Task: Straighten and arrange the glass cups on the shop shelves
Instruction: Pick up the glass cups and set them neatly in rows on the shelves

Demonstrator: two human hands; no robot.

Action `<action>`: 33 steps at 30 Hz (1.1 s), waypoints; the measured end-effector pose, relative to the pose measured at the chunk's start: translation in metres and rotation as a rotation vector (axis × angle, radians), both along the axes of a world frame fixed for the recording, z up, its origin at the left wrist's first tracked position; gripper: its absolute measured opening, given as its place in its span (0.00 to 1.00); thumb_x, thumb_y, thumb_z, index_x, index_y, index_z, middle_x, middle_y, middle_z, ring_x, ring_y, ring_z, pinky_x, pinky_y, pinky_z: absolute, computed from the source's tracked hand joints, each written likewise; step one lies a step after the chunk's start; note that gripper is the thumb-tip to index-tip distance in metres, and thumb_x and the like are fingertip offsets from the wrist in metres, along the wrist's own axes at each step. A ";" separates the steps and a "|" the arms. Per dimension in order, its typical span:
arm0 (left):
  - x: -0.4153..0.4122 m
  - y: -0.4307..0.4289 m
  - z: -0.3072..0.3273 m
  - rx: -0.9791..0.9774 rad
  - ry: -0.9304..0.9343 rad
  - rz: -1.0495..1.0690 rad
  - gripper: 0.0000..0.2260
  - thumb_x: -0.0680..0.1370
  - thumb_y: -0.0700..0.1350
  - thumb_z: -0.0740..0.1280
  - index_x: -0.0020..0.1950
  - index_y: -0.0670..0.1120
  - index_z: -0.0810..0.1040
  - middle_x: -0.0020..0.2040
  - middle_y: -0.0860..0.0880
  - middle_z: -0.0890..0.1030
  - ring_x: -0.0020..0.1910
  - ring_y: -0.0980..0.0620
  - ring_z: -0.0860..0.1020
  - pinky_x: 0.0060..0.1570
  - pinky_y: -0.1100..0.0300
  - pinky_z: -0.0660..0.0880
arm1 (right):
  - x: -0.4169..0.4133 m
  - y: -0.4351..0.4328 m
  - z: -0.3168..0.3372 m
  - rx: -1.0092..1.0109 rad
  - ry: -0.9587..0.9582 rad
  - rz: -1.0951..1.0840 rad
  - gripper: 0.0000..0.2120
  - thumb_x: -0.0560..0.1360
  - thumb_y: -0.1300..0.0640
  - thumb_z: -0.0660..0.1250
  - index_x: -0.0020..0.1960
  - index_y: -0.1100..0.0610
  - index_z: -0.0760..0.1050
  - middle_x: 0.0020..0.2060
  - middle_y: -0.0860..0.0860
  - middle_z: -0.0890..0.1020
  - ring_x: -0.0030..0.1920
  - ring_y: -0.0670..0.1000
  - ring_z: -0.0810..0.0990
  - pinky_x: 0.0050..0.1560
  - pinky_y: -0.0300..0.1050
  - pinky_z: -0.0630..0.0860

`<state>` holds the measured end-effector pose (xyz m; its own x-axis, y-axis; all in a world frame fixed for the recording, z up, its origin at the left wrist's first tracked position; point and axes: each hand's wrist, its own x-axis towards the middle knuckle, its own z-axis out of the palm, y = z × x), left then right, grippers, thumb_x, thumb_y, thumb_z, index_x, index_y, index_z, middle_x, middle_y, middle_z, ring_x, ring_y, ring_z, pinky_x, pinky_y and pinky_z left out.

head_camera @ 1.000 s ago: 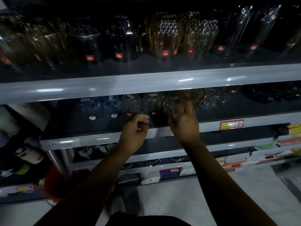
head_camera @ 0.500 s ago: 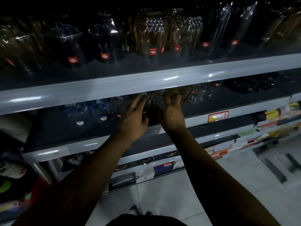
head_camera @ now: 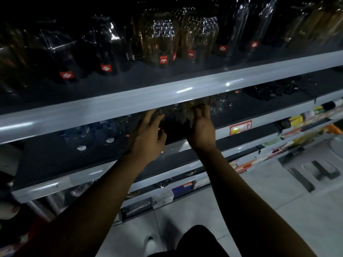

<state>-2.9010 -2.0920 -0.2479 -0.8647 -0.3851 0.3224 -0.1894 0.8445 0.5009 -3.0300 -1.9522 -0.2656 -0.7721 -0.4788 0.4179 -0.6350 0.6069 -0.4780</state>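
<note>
While the glass cups (head_camera: pixel 173 113) at the centre of the frame stand bunched under the lip of the middle shelf (head_camera: pixel 259 119), the task reads as only partly done: this cluster is being handled, and nothing shows a finished row. The left hand (head_camera: pixel 148 135) reaches in with fingers spread and fairly straight, thumb apart, laid against the left side of the cluster without closing on it. The right hand (head_camera: pixel 201 129) has its fingers curled up round an amber-looking cup on the cluster's right side, so it seems clamped on that one. How many cups make up the cluster cannot be counted, since the light is dim and the shelf above hides their tops. Just right of the right hand stands one clear cup (head_camera: pixel 219 106), apart from the bunch. To the left of centre, two blue-tinted cups (head_camera: pixel 81 133) sit side by side, well apart from the cluster, and these probably need lining up too. Farther right on the same shelf lies a dark heap of glassware (head_camera: pixel 272 89), too dark to count. On the upper shelf (head_camera: pixel 130 101), tall jugs and glasses (head_camera: pixel 161 39) stand upright in a line, carrying seven red labels (head_camera: pixel 163 59). One red and yellow price tag (head_camera: pixel 240 127) is fixed on the middle shelf's edge.
</note>
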 end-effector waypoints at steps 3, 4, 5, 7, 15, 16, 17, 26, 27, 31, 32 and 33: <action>-0.008 0.010 0.010 0.052 -0.002 -0.011 0.20 0.78 0.42 0.68 0.70 0.48 0.75 0.71 0.48 0.70 0.62 0.46 0.76 0.64 0.53 0.74 | -0.030 0.010 0.009 0.036 0.045 -0.013 0.21 0.75 0.56 0.72 0.66 0.60 0.74 0.71 0.58 0.69 0.54 0.62 0.81 0.46 0.52 0.82; -0.012 0.015 0.013 0.080 -0.012 -0.013 0.19 0.78 0.43 0.68 0.69 0.49 0.75 0.69 0.47 0.73 0.61 0.46 0.76 0.63 0.53 0.75 | -0.041 0.012 0.012 0.071 0.020 0.009 0.20 0.76 0.55 0.71 0.65 0.60 0.75 0.69 0.59 0.72 0.55 0.63 0.82 0.47 0.53 0.82; -0.017 0.019 0.014 0.105 -0.023 -0.013 0.18 0.78 0.44 0.68 0.68 0.50 0.75 0.67 0.47 0.75 0.60 0.47 0.77 0.61 0.53 0.76 | -0.051 0.013 0.017 0.140 -0.026 0.021 0.18 0.77 0.53 0.70 0.63 0.61 0.77 0.66 0.61 0.76 0.55 0.64 0.82 0.50 0.54 0.81; -0.028 0.028 0.013 0.172 -0.036 0.014 0.17 0.78 0.45 0.68 0.67 0.51 0.75 0.63 0.49 0.79 0.58 0.48 0.79 0.58 0.53 0.77 | -0.062 0.015 0.023 0.348 -0.118 0.026 0.16 0.80 0.52 0.66 0.58 0.65 0.79 0.55 0.64 0.82 0.55 0.66 0.83 0.53 0.55 0.79; -0.071 0.076 -0.010 0.480 0.028 0.222 0.18 0.77 0.40 0.72 0.66 0.44 0.76 0.59 0.47 0.81 0.56 0.50 0.80 0.56 0.61 0.75 | -0.088 0.046 0.012 0.072 -0.132 0.333 0.12 0.79 0.60 0.67 0.61 0.62 0.81 0.55 0.62 0.84 0.54 0.62 0.83 0.56 0.48 0.77; -0.074 0.081 -0.013 0.496 0.036 0.220 0.20 0.76 0.40 0.73 0.68 0.45 0.75 0.59 0.47 0.80 0.57 0.50 0.80 0.58 0.60 0.76 | -0.087 0.057 0.013 -0.028 -0.141 0.350 0.11 0.80 0.58 0.68 0.60 0.61 0.81 0.54 0.60 0.85 0.53 0.60 0.83 0.56 0.47 0.77; -0.076 0.086 -0.016 0.529 0.045 0.208 0.24 0.75 0.40 0.75 0.69 0.45 0.72 0.60 0.50 0.79 0.58 0.51 0.79 0.59 0.62 0.76 | -0.084 0.066 0.016 -0.118 -0.176 0.360 0.10 0.80 0.55 0.68 0.58 0.60 0.81 0.51 0.58 0.86 0.50 0.57 0.84 0.54 0.45 0.78; -0.092 0.120 -0.006 0.998 0.260 0.009 0.38 0.68 0.42 0.80 0.75 0.53 0.67 0.68 0.51 0.76 0.66 0.54 0.77 0.59 0.55 0.80 | -0.077 0.110 0.038 -0.615 -1.012 0.413 0.10 0.81 0.58 0.68 0.43 0.63 0.76 0.33 0.58 0.77 0.34 0.54 0.74 0.37 0.45 0.71; -0.091 0.121 -0.003 1.023 0.281 -0.001 0.36 0.69 0.42 0.79 0.74 0.52 0.69 0.67 0.51 0.77 0.65 0.52 0.78 0.55 0.53 0.81 | -0.076 0.111 0.039 -0.614 -1.062 0.416 0.09 0.81 0.58 0.68 0.44 0.62 0.77 0.33 0.57 0.76 0.34 0.53 0.73 0.38 0.45 0.71; -0.092 0.122 0.007 1.062 0.296 0.006 0.29 0.71 0.40 0.79 0.69 0.53 0.75 0.60 0.51 0.83 0.56 0.51 0.83 0.46 0.52 0.83 | -0.069 0.116 0.042 -0.627 -1.148 0.426 0.08 0.81 0.57 0.67 0.48 0.62 0.77 0.36 0.60 0.75 0.35 0.53 0.71 0.40 0.47 0.70; -0.093 0.121 0.010 1.089 0.284 0.027 0.27 0.71 0.42 0.79 0.68 0.53 0.76 0.58 0.50 0.83 0.52 0.49 0.84 0.46 0.51 0.83 | -0.068 0.116 0.042 -0.630 -1.125 0.402 0.08 0.81 0.57 0.67 0.49 0.62 0.77 0.37 0.60 0.75 0.35 0.53 0.72 0.39 0.47 0.69; -0.093 0.119 0.014 1.133 0.266 0.059 0.25 0.72 0.44 0.79 0.67 0.52 0.76 0.57 0.47 0.84 0.47 0.47 0.85 0.45 0.50 0.83 | -0.069 0.115 0.040 -0.628 -1.073 0.371 0.07 0.81 0.58 0.67 0.51 0.62 0.77 0.38 0.59 0.78 0.36 0.53 0.74 0.38 0.46 0.69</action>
<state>-2.9935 -1.9732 -0.2344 -0.7926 -0.6064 -0.0639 0.0109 -0.1189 0.9928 -3.0987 -1.8367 -0.2252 -0.7233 -0.6843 -0.0933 0.1595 -0.0340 -0.9866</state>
